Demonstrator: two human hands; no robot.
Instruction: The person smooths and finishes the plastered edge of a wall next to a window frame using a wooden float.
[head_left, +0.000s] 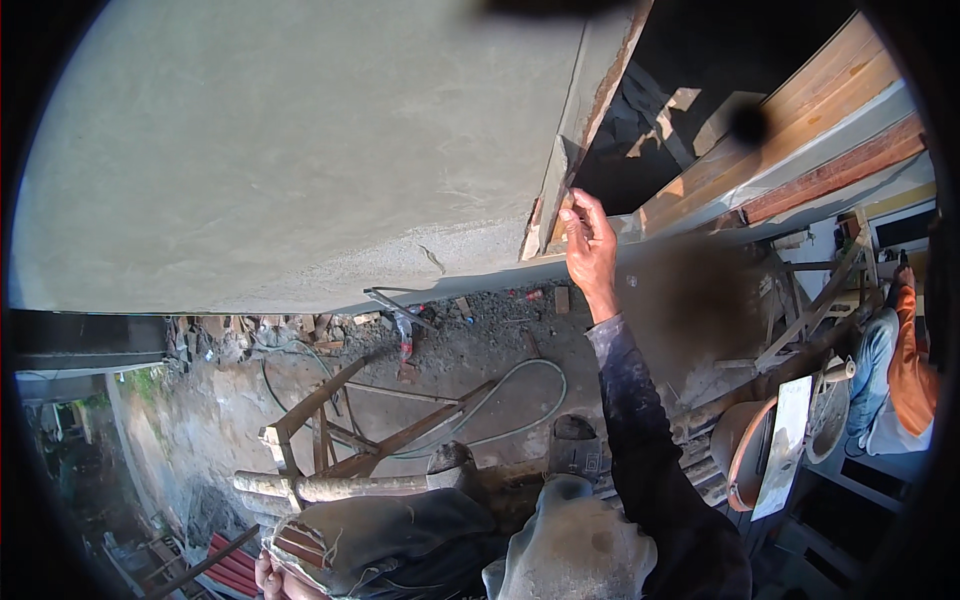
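Observation:
My right hand (592, 245) is raised to the lower corner of an opening in the grey plastered wall (300, 130). Its thumb and fingers close on a narrow flat piece (556, 190), grey with a brown wooden-looking part, lying along the plaster edge; its exact kind is unclear. Low at the left, my left hand (272, 578) shows only partly, its fingers curled by a brown board-like thing (302, 546) with a ragged pale rim. What that hand grips is mostly hidden beside my knee.
I am above the ground on bamboo poles (350, 487) with timber braces (400, 435). A hose (560, 385) and rubble (480, 318) lie below. At the right are a mortar-edged bucket (750, 450), a pale board (783, 445) and another person in orange (912, 365). Wooden beams (780, 150) border the opening.

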